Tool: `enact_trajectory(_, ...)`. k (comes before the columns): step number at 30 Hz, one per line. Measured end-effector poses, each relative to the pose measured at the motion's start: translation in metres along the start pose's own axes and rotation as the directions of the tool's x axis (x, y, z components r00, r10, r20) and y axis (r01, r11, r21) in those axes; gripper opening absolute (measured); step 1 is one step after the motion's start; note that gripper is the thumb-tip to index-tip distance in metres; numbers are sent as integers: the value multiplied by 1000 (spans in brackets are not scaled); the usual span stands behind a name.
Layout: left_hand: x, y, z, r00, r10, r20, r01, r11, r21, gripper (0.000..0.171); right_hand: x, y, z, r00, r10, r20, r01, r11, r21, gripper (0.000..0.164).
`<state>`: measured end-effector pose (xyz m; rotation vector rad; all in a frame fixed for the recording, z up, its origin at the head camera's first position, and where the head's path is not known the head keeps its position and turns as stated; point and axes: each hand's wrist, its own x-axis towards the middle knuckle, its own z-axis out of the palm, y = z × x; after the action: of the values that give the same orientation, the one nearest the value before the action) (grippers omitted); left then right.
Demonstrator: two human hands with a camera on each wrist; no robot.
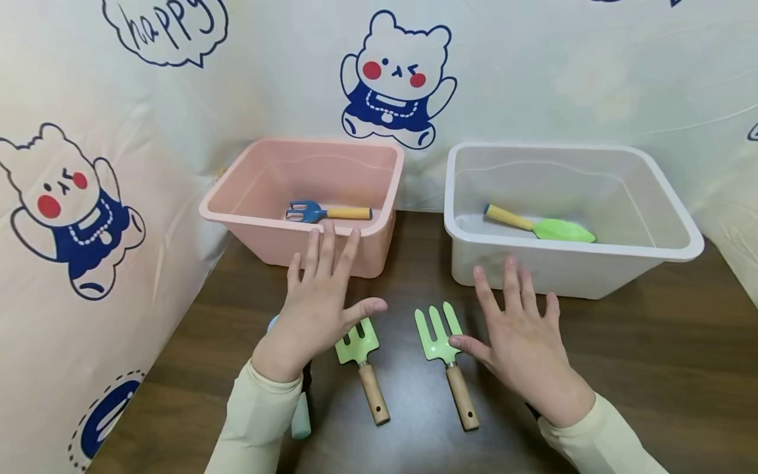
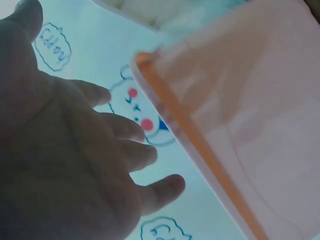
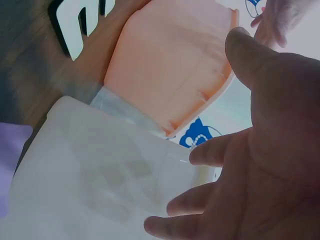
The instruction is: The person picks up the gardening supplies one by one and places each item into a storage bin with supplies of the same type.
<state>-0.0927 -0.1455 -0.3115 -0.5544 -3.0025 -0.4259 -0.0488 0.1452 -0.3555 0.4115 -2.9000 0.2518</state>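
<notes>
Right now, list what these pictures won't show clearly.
Head view: teal-handled tool, mostly hidden behind left wrist.
Head view: left green garden fork, tines partly behind left hand.
Right wrist view: purple object, cropped by left edge; unidentifiable.
Left wrist view: pink bin, cropped by right edge.

The word "happy" (image 1: 168, 26) on backdrop (image 1: 284, 79)

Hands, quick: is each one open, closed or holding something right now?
Left hand: open, spread flat, holding nothing.
Right hand: open, spread, holding nothing.
</notes>
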Motion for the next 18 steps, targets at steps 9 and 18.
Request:
enact_trajectory(9,3,-29,-5,994,44,-95,-43,999,15,107,-3,0,-7,999,-9,-34,10,999,30,96)
enact_trajectory(18,5,-64,-6,983,80,-166,-76,997,31,105,-15,-7,-7,1000,-14,-5,14,998,66,87)
